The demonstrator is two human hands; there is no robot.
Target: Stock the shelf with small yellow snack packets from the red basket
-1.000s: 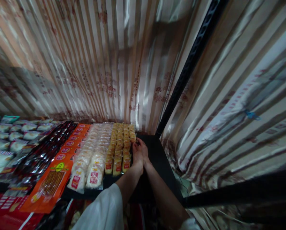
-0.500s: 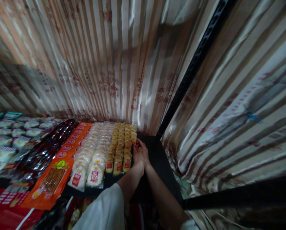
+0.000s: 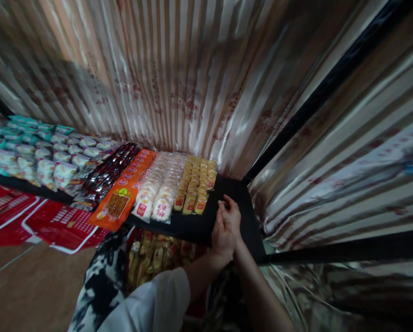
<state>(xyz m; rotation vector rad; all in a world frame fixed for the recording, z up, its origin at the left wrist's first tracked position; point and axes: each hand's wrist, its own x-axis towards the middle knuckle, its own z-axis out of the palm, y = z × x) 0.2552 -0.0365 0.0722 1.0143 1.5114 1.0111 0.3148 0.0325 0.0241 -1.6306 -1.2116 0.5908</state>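
My left hand (image 3: 223, 236) and my right hand (image 3: 233, 216) are close together, overlapping, above the right part of a black shelf (image 3: 189, 228). Their fingers are extended and slightly bent, and I see nothing held in them. Parts of the palms are hidden. Nearest to them, just left and apart, stand rows of small yellow packaged snacks (image 3: 191, 189) with red and orange labels. Beside these lie two rows of white round packaged crackers (image 3: 163, 200) with red labels.
Further left are an orange snack packet (image 3: 116, 203), dark shiny packets (image 3: 111, 168), and white and teal snack packets (image 3: 64, 173). Red bags (image 3: 68, 226) and a box of gold-wrapped pieces (image 3: 154, 253) sit below. A black post (image 3: 292, 108) and striped curtain (image 3: 179, 83) enclose the shelf.
Both hands have drawn back from the yellow snacks toward me and the right. The view has shifted, showing more of the left shelf and the floor.
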